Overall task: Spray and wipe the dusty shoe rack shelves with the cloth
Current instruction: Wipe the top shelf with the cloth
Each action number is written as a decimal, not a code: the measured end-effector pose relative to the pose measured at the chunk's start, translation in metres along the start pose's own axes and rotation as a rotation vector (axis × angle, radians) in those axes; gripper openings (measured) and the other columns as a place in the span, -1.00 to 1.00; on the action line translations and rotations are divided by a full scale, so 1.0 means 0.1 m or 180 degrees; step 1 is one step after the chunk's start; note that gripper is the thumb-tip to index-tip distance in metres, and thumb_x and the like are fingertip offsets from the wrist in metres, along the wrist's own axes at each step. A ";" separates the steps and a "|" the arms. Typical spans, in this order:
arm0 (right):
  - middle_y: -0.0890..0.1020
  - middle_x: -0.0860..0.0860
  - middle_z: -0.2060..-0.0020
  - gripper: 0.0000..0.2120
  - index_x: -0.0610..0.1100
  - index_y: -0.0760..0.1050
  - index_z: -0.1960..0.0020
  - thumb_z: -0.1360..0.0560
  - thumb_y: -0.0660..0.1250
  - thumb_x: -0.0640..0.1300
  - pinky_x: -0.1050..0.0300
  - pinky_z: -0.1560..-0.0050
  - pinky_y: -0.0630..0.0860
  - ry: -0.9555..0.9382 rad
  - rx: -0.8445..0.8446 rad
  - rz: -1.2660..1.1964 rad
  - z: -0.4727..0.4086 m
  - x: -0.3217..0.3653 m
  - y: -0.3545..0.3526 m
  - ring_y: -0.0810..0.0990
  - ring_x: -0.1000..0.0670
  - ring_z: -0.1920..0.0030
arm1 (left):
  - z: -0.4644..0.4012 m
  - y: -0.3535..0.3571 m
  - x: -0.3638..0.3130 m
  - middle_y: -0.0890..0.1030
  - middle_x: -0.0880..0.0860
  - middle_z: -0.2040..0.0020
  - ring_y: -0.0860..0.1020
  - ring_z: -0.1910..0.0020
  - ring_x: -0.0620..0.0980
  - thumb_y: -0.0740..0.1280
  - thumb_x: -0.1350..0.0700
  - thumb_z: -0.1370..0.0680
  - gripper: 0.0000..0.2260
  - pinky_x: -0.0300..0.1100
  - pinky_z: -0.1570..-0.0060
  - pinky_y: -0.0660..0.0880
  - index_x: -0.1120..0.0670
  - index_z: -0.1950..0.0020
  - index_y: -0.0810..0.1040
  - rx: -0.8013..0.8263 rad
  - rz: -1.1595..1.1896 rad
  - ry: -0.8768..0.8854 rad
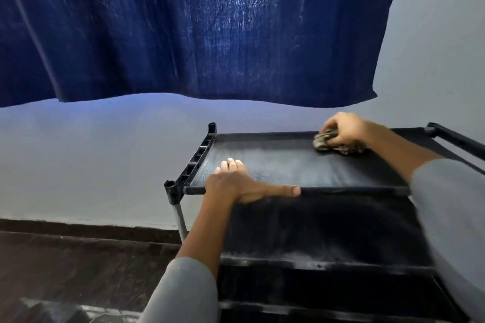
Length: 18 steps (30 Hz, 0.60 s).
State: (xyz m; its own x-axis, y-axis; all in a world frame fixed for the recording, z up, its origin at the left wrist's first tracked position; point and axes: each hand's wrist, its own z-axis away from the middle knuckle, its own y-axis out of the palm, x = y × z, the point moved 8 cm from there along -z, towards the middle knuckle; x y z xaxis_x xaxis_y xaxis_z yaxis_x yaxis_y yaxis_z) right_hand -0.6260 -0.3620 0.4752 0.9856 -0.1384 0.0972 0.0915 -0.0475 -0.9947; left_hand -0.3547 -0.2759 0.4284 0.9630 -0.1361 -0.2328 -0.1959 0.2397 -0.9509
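Wiping step: my right hand [343, 130] is gripping the bunched cloth [328, 142], pressing it on the top shelf [275, 162] at the far right. My left hand [241, 183] is lying flat-fingered, bracing the near rail. Next I'm probably dragging the cloth left across the greyish dust.

— Desk: Any wording, brand or number you can read at your shoe rack [199, 151]?

— Photographer: None. You have a black rack frame with bare plastic connectors, no maker's mark showing. The dark fabric top shelf [288, 165] carries pale dust streaks only, no label. The patterned cloth [325, 143] shows mottled print but no letters. The blue curtain [183, 34] and the grey wall [91, 160] bear no sign.
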 end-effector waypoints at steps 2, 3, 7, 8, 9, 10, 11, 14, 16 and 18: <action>0.64 0.02 -0.04 -0.70 0.16 0.57 -0.06 -0.33 0.44 0.04 -0.02 -0.09 0.54 0.0268 -0.0193 -0.0072 0.09 -0.29 -0.03 0.59 -0.11 0.00 | 0.00 -0.01 -0.01 0.07 0.08 -0.59 0.11 -0.55 0.06 0.17 -0.68 -0.02 0.36 0.02 -0.48 0.14 0.13 -0.59 0.00 -0.0041 -0.0006 0.0001; 0.63 0.03 -0.06 -0.70 0.16 0.56 -0.08 -0.35 0.43 0.06 0.01 -0.10 0.53 0.0326 -0.0314 -0.0077 0.15 -0.30 -0.05 0.59 -0.12 -0.03 | 0.00 -0.01 -0.01 0.09 0.08 -0.58 0.12 -0.54 0.07 0.17 -0.68 -0.01 0.36 0.02 -0.48 0.14 0.13 -0.59 0.00 -0.0043 -0.0008 -0.0001; 0.60 0.00 -0.11 -0.73 0.16 0.55 -0.12 -0.44 0.36 -0.03 0.10 -0.02 0.40 0.0351 -0.0507 -0.0031 0.22 0.02 -0.06 0.55 -0.14 -0.14 | -0.01 -0.01 0.04 0.06 0.09 -0.59 0.12 -0.55 0.08 0.15 -0.69 0.04 0.40 0.02 -0.48 0.14 0.13 -0.59 -0.02 0.0001 0.0005 -0.0018; 0.60 0.01 -0.11 -0.74 0.16 0.54 -0.12 -0.44 0.34 -0.04 0.11 -0.02 0.40 0.0286 -0.0438 -0.0083 0.20 0.17 -0.05 0.55 -0.12 -0.14 | -0.01 -0.01 0.04 0.05 0.10 -0.60 0.11 -0.55 0.08 0.14 -0.69 0.04 0.41 0.03 -0.49 0.13 0.13 -0.60 -0.03 0.0001 -0.0009 -0.0013; 0.60 0.02 -0.12 -0.74 0.16 0.54 -0.12 -0.45 0.33 -0.03 0.12 -0.04 0.40 0.0187 -0.0351 -0.0146 0.18 0.34 -0.02 0.55 -0.10 -0.15 | -0.02 -0.01 0.04 0.06 0.10 -0.60 0.11 -0.55 0.08 0.14 -0.69 0.04 0.41 0.03 -0.49 0.14 0.13 -0.60 -0.03 -0.0003 -0.0026 -0.0008; 0.59 0.03 -0.13 -0.74 0.17 0.53 -0.13 -0.45 0.32 -0.01 0.12 -0.06 0.40 0.0038 -0.0299 -0.0194 0.14 0.55 0.03 0.54 -0.09 -0.16 | -0.03 -0.01 0.03 0.07 0.11 -0.59 0.12 -0.55 0.09 0.15 -0.69 0.03 0.40 0.02 -0.48 0.14 0.14 -0.60 -0.02 -0.0014 -0.0045 -0.0006; 0.57 0.04 -0.15 -0.74 0.17 0.51 -0.14 -0.45 0.32 0.02 0.11 -0.09 0.40 -0.0135 -0.0273 -0.0223 0.11 0.79 0.09 0.53 -0.08 -0.17 | -0.04 -0.01 0.03 0.08 0.12 -0.59 0.13 -0.54 0.09 0.15 -0.69 0.01 0.39 0.02 -0.48 0.15 0.14 -0.59 -0.02 -0.0028 -0.0068 -0.0005; 0.54 0.02 -0.18 -0.71 0.12 0.46 -0.21 -0.50 0.29 0.01 0.09 -0.12 0.39 -0.0582 -0.0337 -0.0230 0.01 1.43 0.19 0.50 -0.08 -0.19 | -0.07 0.00 0.04 0.07 0.13 -0.59 0.13 -0.54 0.10 0.16 -0.69 -0.02 0.37 0.03 -0.46 0.16 0.12 -0.60 -0.03 -0.0062 -0.0108 -0.0002; 0.54 0.00 -0.18 -0.71 0.07 0.45 -0.24 -0.52 0.28 -0.03 0.10 -0.09 0.40 -0.0566 -0.0356 -0.0165 -0.07 1.53 0.14 0.51 -0.08 -0.17 | -0.09 0.00 0.05 0.09 0.12 -0.59 0.14 -0.54 0.11 0.16 -0.69 0.00 0.36 0.05 -0.45 0.19 0.10 -0.60 -0.02 -0.0087 -0.0103 0.0017; 0.54 -0.02 -0.17 -0.70 0.04 0.44 -0.26 -0.53 0.28 -0.03 0.12 -0.04 0.40 -0.0464 -0.0272 -0.0109 -0.13 1.48 0.11 0.52 -0.07 -0.14 | -0.08 0.01 0.04 0.08 0.11 -0.59 0.15 -0.54 0.11 0.16 -0.69 0.00 0.36 0.07 -0.45 0.20 0.09 -0.60 -0.01 -0.0081 -0.0101 0.0041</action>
State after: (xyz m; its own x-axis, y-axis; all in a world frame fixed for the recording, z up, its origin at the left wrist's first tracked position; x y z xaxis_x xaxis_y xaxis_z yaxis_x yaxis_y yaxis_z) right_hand -0.4810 -0.3955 0.4791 0.9929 0.0094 0.1189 0.1190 -0.1346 -0.9837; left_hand -0.3530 -0.2839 0.4247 0.9664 -0.1556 -0.2047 -0.1700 0.2107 -0.9627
